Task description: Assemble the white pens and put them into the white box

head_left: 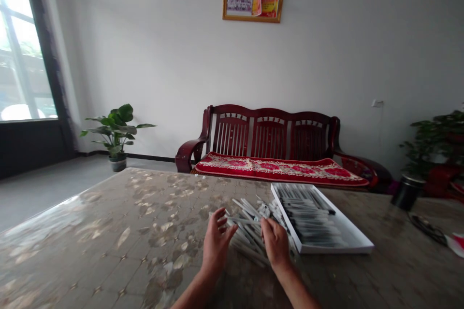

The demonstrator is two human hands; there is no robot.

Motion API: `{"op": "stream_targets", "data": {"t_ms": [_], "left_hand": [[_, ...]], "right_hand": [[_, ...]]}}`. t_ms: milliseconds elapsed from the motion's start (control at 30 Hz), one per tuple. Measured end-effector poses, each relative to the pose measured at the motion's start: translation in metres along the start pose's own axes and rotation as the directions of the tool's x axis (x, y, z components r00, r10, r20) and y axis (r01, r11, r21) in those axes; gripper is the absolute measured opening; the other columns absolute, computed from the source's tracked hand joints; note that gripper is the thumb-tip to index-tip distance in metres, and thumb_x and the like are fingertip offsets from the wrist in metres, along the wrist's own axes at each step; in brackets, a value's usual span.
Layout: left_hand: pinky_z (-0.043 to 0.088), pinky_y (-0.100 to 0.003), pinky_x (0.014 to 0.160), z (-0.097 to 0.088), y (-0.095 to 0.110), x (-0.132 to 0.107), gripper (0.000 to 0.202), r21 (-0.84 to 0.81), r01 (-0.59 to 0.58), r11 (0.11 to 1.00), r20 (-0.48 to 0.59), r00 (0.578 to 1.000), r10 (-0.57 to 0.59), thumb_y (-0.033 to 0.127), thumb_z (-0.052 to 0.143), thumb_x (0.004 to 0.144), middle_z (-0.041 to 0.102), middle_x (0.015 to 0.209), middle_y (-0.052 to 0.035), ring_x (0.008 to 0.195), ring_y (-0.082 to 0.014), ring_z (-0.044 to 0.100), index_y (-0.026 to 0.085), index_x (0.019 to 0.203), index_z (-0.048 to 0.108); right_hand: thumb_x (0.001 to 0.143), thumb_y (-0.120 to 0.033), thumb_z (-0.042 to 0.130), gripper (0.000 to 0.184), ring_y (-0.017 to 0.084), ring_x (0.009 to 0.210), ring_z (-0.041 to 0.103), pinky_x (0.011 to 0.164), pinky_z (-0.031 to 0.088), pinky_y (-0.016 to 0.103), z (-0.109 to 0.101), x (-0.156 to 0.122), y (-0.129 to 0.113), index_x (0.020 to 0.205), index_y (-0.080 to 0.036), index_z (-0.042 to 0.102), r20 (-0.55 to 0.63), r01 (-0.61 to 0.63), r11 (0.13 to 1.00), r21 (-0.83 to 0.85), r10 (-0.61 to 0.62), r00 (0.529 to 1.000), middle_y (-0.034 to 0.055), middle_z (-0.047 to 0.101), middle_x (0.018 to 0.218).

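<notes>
Between my hands a pale, slim pen is held level above a loose pile of similar pens. My right hand is closed round its right end. At the other end, my left hand has its fingers curled but apart, with the thumb near the pen's tip; I see no firm grip there. A shallow white box stands just right of my right hand. Inside it, rows of translucent pens with dark ends lie side by side, partly blurred.
The patterned table stretches away to the left. A black container and a dark cable are at the right. Beyond the table stand a red wooden bench and a potted plant.
</notes>
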State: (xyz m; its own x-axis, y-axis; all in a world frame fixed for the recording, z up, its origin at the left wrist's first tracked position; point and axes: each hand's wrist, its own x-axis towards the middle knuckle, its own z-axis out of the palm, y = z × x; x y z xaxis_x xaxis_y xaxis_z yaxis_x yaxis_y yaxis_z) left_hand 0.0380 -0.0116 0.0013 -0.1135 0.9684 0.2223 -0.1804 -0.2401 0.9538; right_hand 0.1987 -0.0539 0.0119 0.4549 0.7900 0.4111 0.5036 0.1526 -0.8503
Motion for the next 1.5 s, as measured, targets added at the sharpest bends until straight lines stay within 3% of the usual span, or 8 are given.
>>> {"op": "stream_targets", "data": {"t_ms": [133, 267, 367, 500, 733, 933, 1167, 1500], "left_hand": [[0.047, -0.035, 0.092, -0.010, 0.006, 0.004, 0.033, 0.421, -0.393, 0.818, 0.221, 0.919, 0.328, 0.019, 0.078, 0.068, 0.068, 0.116, -0.0038, 0.107, -0.0269, 0.061, 0.035, 0.097, 0.076], [0.046, -0.029, 0.079, -0.009, 0.011, 0.005, 0.011, 0.454, -0.495, 0.741, 0.315, 0.867, 0.386, 0.024, 0.075, 0.073, 0.071, 0.089, -0.0044, 0.084, -0.0229, 0.062, 0.033, 0.079, 0.077], [0.044, -0.027, 0.074, -0.009, 0.008, 0.007, 0.002, 0.412, -0.399, 0.819, 0.209, 0.916, 0.341, 0.028, 0.074, 0.075, 0.069, 0.081, -0.0033, 0.079, -0.0212, 0.061, 0.029, 0.077, 0.073], [0.043, -0.025, 0.064, -0.009, 0.000, 0.012, 0.020, 0.201, -0.123, 0.972, -0.008, 0.992, 0.127, 0.042, 0.073, 0.075, 0.065, 0.069, -0.0006, 0.066, -0.0174, 0.058, 0.023, 0.074, 0.066], [0.045, -0.018, 0.055, -0.007, 0.000, 0.016, 0.044, -0.326, 0.269, 0.906, 0.003, 0.959, -0.283, 0.053, 0.084, 0.059, 0.063, 0.064, 0.0020, 0.057, -0.0092, 0.058, 0.017, 0.074, 0.063], [0.053, -0.016, 0.056, -0.005, 0.006, 0.012, 0.029, -0.506, 0.427, 0.749, 0.095, 0.891, -0.444, 0.027, 0.087, 0.065, 0.066, 0.067, 0.0010, 0.060, -0.0088, 0.066, 0.016, 0.074, 0.062], [0.057, -0.016, 0.060, 0.000, 0.004, 0.006, 0.026, -0.507, 0.442, 0.740, 0.153, 0.891, -0.427, 0.023, 0.087, 0.066, 0.068, 0.070, -0.0011, 0.066, -0.0109, 0.070, 0.014, 0.074, 0.064], [0.056, -0.020, 0.062, 0.003, -0.001, 0.001, 0.044, -0.457, 0.411, 0.789, 0.184, 0.911, -0.368, 0.038, 0.093, 0.051, 0.071, 0.072, -0.0013, 0.067, -0.0130, 0.070, 0.015, 0.076, 0.064]], "right_hand": [[0.090, -0.062, 0.038, 0.056, 0.013, 0.047, 0.043, 0.050, 0.027, 0.026, 0.000, -0.004, 0.000, 0.051, -0.023, 0.048, 0.046, 0.167, 0.962, -0.217, -0.161, 0.986, -0.0004, 0.050, 0.046], [0.097, -0.055, 0.030, 0.054, 0.015, 0.055, 0.054, 0.054, 0.035, 0.024, -0.001, -0.001, 0.000, 0.066, -0.022, 0.059, 0.202, 0.167, 0.977, -0.132, -0.138, 0.970, 0.0000, 0.060, 0.058], [0.099, -0.038, 0.034, 0.039, 0.018, 0.075, 0.063, 0.065, 0.041, 0.026, -0.017, 0.012, 0.009, 0.085, -0.022, 0.066, 0.167, 0.157, 0.938, -0.310, -0.109, 0.980, 0.0035, 0.069, 0.079], [0.087, -0.012, 0.049, 0.026, 0.026, 0.092, 0.060, 0.075, 0.040, 0.033, -0.044, 0.026, 0.030, 0.089, -0.023, 0.073, 0.128, 0.225, 0.606, -0.763, -0.199, 0.972, 0.0106, 0.070, 0.095], [0.085, -0.005, 0.047, 0.033, 0.029, 0.094, 0.059, 0.073, 0.037, 0.037, -0.046, 0.026, 0.040, 0.078, -0.024, 0.074, 0.234, 0.282, 0.375, -0.883, -0.167, 0.958, 0.0109, 0.070, 0.090], [0.086, -0.006, 0.050, 0.025, 0.027, 0.092, 0.060, 0.077, 0.038, 0.037, -0.042, 0.026, 0.043, 0.082, -0.022, 0.069, 0.178, 0.269, 0.433, -0.860, -0.241, 0.954, 0.0096, 0.070, 0.088], [0.092, -0.017, 0.046, 0.021, 0.019, 0.093, 0.066, 0.079, 0.049, 0.029, -0.012, 0.010, 0.025, 0.098, -0.023, 0.064, 0.173, 0.412, 0.806, -0.426, -0.374, 0.911, 0.0054, 0.070, 0.098], [0.091, -0.022, 0.050, 0.020, 0.019, 0.091, 0.068, 0.081, 0.053, 0.029, 0.002, 0.000, 0.011, 0.096, -0.024, 0.069, 0.168, 0.467, 0.862, -0.199, -0.439, 0.883, 0.0048, 0.070, 0.092]]}}
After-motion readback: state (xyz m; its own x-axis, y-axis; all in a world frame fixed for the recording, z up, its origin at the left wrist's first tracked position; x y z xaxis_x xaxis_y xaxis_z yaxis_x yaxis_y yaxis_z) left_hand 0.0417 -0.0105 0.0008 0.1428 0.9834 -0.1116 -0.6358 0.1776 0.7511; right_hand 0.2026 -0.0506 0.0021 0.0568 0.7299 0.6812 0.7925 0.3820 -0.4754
